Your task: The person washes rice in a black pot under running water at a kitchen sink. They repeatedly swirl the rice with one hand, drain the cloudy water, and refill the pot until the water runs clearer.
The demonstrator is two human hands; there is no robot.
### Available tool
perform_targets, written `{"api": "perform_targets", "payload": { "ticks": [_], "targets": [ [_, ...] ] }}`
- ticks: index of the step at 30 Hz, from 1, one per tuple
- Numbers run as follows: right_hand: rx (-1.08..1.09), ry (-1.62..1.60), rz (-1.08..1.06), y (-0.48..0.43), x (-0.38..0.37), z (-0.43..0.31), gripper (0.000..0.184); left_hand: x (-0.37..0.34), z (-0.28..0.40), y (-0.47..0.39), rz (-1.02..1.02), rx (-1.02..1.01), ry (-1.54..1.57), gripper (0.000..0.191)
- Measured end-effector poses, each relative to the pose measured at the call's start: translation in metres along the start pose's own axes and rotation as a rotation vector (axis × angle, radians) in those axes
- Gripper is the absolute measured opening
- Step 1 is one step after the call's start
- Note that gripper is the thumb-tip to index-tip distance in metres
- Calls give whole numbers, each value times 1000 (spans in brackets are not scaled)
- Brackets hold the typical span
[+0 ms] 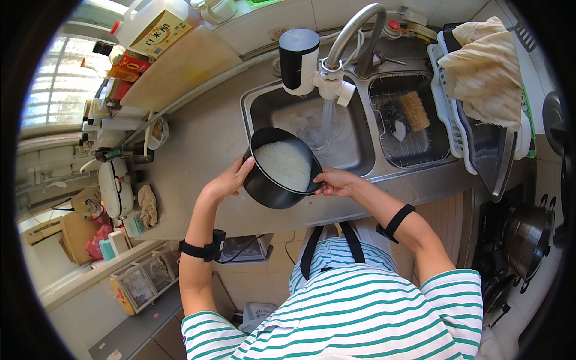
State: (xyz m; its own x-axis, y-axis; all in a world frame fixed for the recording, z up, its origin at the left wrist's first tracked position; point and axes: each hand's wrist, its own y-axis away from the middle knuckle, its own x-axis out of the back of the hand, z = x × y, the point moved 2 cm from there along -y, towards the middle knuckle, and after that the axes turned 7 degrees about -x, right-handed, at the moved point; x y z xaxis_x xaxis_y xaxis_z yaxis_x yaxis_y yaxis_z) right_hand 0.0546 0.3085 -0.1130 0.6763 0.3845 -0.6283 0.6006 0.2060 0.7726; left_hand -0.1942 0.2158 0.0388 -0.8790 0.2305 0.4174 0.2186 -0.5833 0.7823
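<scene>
Between my hands a dark inner pot (274, 195) is tilted at the near left edge of the sink basin (288, 105). White rice (284, 165) lies in it; I cannot tell how much water is with it. My left hand (228, 179) grips the pot's left side, thumb near the rim. The right rim is pinched by my right hand (335, 182). Beyond the pot, water (327, 118) runs from the white filter head (330, 85) on the curved metal faucet (355, 22) into the basin, outside the pot.
A second basin holds a wire rack (387, 146) with a tan scrubber (414, 111). Right of it stands a white dish rack (443, 99) with a cloth (488, 76) over it. Left are a cutting board (189, 67), a small bowl (159, 133) and a crumpled cloth (147, 205). A steel pot (524, 243) sits at far right.
</scene>
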Motion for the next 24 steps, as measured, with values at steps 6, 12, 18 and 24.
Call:
{"api": "perform_targets", "payload": {
  "ticks": [6,12,18,24],
  "targets": [
    [-4,19,36,0,1,1,12,0,-3,-3,21,-5,-39,76],
    [-21,-4,17,1,-1,2,14,1,-6,-7,16,-3,-71,75],
    [-12,-35,-4,-1,-1,3,16,0,-4,-5,19,3,-72,76],
    [0,-17,22,-1,1,5,17,-2,-6,-5,-58,-12,0,88]
  ]
}}
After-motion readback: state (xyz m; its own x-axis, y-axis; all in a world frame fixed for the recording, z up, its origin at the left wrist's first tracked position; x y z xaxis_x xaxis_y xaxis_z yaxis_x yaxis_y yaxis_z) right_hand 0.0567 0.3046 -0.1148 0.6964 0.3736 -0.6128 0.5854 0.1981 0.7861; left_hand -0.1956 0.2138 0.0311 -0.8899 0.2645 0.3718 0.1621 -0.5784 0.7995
